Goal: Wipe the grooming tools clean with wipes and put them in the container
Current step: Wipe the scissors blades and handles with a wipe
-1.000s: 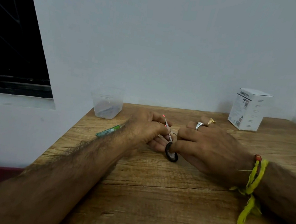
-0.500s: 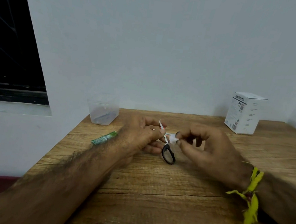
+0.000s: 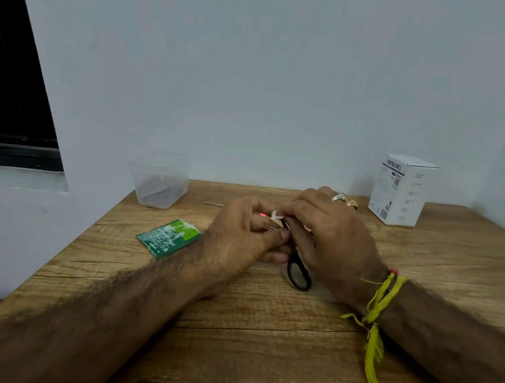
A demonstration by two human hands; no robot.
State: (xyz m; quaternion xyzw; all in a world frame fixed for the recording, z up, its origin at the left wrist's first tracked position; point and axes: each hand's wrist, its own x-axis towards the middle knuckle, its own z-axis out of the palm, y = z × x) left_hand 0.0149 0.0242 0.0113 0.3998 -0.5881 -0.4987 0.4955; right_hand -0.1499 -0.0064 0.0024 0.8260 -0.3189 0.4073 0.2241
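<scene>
Where the two hands meet at mid-table, the small scissors (image 3: 298, 269) lie between them, black oval handle loop poking out at 6 o'clock; the left hand (image 3: 246, 234) pinches the thin blades; the right hand (image 3: 330, 240) curls round a crumpled white wipe (image 3: 276, 215) on them; the clear plastic container (image 3: 160, 180) stands at 10 o'clock on the grained wooden table (image 3: 259, 348).

I saw black scissors (image 3: 298, 272), a small white wipe (image 3: 276, 215), a red dot on a thin tool (image 3: 262, 214). Green sachet (image 3: 167, 238) had white print. Container (image 3: 159, 178) was clear, greyish inside. Box (image 3: 402, 190) white with dark print. Table (image 3: 259, 348) brown woodgrain. Yellow-green thread band (image 3: 378, 301), orange bead. Rings (image 3: 345, 200) silver and gold.
</scene>
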